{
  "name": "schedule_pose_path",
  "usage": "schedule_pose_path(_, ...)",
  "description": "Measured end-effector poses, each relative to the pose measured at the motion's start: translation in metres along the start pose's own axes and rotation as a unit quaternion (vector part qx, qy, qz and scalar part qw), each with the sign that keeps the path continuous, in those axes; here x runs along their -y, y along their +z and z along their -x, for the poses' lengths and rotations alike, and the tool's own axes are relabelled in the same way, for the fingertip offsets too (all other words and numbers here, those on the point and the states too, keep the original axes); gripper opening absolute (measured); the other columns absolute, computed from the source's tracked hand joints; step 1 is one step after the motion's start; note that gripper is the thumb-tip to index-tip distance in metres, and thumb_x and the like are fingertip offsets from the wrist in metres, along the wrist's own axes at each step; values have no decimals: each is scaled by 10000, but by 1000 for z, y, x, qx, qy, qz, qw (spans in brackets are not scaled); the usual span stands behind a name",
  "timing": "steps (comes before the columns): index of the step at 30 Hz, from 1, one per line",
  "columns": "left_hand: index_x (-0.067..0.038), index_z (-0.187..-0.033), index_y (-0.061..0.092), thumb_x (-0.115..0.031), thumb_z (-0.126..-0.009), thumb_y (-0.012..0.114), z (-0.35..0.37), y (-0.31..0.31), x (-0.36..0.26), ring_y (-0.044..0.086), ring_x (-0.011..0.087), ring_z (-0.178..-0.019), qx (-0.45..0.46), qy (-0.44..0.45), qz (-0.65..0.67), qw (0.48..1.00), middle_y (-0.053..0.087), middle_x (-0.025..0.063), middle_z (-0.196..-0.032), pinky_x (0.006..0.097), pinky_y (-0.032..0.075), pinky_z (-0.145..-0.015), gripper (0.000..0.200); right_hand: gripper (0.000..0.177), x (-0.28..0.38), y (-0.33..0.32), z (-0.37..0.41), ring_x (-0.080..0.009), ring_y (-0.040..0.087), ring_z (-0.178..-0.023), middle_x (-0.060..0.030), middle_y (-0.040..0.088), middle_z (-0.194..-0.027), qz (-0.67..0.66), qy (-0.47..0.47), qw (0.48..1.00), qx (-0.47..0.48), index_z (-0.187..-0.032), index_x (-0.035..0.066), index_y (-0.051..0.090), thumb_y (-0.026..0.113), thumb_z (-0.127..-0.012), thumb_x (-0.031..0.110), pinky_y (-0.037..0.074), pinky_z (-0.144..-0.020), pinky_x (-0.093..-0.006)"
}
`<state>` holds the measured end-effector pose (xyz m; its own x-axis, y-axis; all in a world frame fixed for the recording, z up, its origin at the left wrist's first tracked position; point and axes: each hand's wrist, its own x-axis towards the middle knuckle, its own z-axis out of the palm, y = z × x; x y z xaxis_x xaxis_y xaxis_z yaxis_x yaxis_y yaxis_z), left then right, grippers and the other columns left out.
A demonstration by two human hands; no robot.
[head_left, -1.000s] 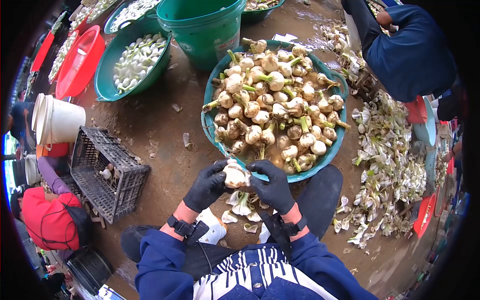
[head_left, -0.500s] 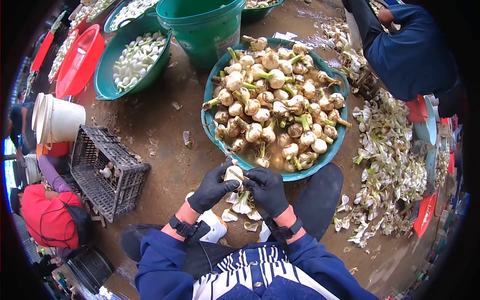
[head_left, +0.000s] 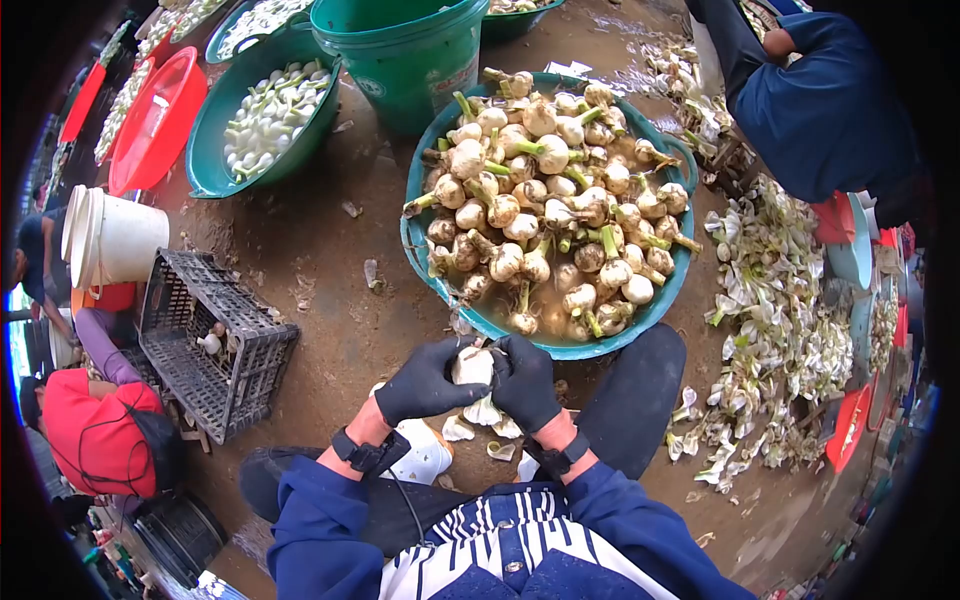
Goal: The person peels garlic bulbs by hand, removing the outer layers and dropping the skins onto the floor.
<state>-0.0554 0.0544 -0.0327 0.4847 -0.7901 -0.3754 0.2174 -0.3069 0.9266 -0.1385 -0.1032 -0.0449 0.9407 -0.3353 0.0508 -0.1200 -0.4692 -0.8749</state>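
A pale garlic bulb (head_left: 472, 367) is held between my two black-gloved hands, just in front of the big tub. My left hand (head_left: 428, 382) is closed around the bulb's left side, with its fingers under it. On the other side my right hand (head_left: 527, 383) presses its thumb and fingers against the bulb, partly hiding it. White peeled skins (head_left: 483, 411) lie on the ground below my hands. Beyond them, the round teal tub (head_left: 412, 240) is heaped with dirty garlic bulbs (head_left: 552, 155) with cut green stems, in murky water.
Green buckets (head_left: 400, 70) and a green basin (head_left: 205, 160) of white bulbs stand behind. To the left are a black crate (head_left: 215, 345), a white bucket (head_left: 130, 240) and a person in red (head_left: 100, 430). Garlic skins (head_left: 775, 330) pile up at right, near a person in dark blue (head_left: 830, 105).
The bulb has turned in my hands and shows a whiter side. My right hand has shifted slightly left, closer against it, and my left hand's fingers now reach further beneath.
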Motion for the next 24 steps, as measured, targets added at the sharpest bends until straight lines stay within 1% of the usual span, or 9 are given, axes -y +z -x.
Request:
schedule_pose_path(3, -1, -1310, 439, -96, -732, 752, 1, 4, -9, 536, 140, -1031, 24, 43, -14, 999, 579, 77, -1142, 307, 435, -927, 665, 50, -6, 2, 2, -387, 580, -660, -211, 592, -744, -72, 97, 992, 22, -791, -4, 570, 597, -799, 39, 455, -576, -399)
schedule_pose_path(7, 14, -1252, 482, -184, -730, 721, -3, 12, 12, 586, 196, -982, -93, 85, 31, 992, 613, 131, -1056, 336, 461, -870, 608, 110, -15, -5, -2, -108, 543, -647, -66, 621, -726, -201, 162, 965, 56, -832, -33, 591, 598, -855, 74, 450, -604, -275)
schedule_pose_path(8, 9, -1247, 488, -184, -738, 715, -3, 12, 15, 591, 203, -978, -110, 65, 4, 992, 615, 133, -1054, 337, 463, -865, 590, 118, -14, -6, -2, -72, 522, -673, -24, 612, -750, -252, 169, 951, 58, -853, -36, 599, 604, -862, 81, 446, -613, -250)
schedule_pose_path(11, 3, -1231, 506, -186, -761, 701, -4, 13, 14, 603, 221, -970, -141, 8, -45, 989, 618, 144, -1051, 336, 468, -852, 542, 106, -14, -4, 1, -106, 537, -642, -91, 617, -701, -198, 156, 964, 89, -866, -24, 601, 635, -824, 68, 446, -605, -276)
schedule_pose_path(13, 10, -1216, 516, -188, -772, 696, -2, 17, 12, 611, 231, -967, -144, -24, -38, 988, 620, 157, -1053, 332, 470, -847, 518, 99, -14, 0, 4, -101, 528, -643, -91, 613, -683, -170, 167, 969, 57, -835, -30, 604, 638, -811, 60, 438, -598, -280)
schedule_pose_path(14, 11, -1195, 533, -164, -775, 692, -2, 19, 13, 618, 229, -972, -163, 9, -92, 982, 622, 168, -1054, 331, 474, -843, 482, 100, -16, 2, 4, -101, 525, -639, -91, 612, -678, -172, 188, 966, 49, -827, -33, 606, 637, -810, 60, 436, -597, -283)
schedule_pose_path(20, -16, -1265, 483, -81, -760, 682, -3, 22, 17, 591, 197, -1020, -183, 58, 50, 980, 614, 120, -1116, 315, 458, -889, 547, 131, -19, 11, 1, -105, 507, -607, -100, 631, -669, -202, 264, 943, 12, -823, -59, 635, 632, -805, 70, 426, -575, -298)
schedule_pose_path(23, -4, -1279, 464, -49, -760, 665, -3, 23, 10, 579, 176, -1023, -190, 122, 84, 971, 606, 101, -1134, 299, 450, -906, 558, 140, -45, 26, 3, -113, 504, -595, -118, 631, -666, -219, 293, 931, -19, -826, -62, 639, 635, -804, 77, 422, -562, -313)
schedule_pose_path(24, 2, -1280, 458, -28, -754, 654, -1, 21, 4, 583, 176, -1015, -163, 96, 144, 971, 600, 103, -1140, 298, 450, -908, 562, 145, -47, 27, -1, -114, 502, -591, -125, 632, -666, -213, 291, 932, -34, -825, -63, 639, 637, -804, 80, 422, -560, -320)
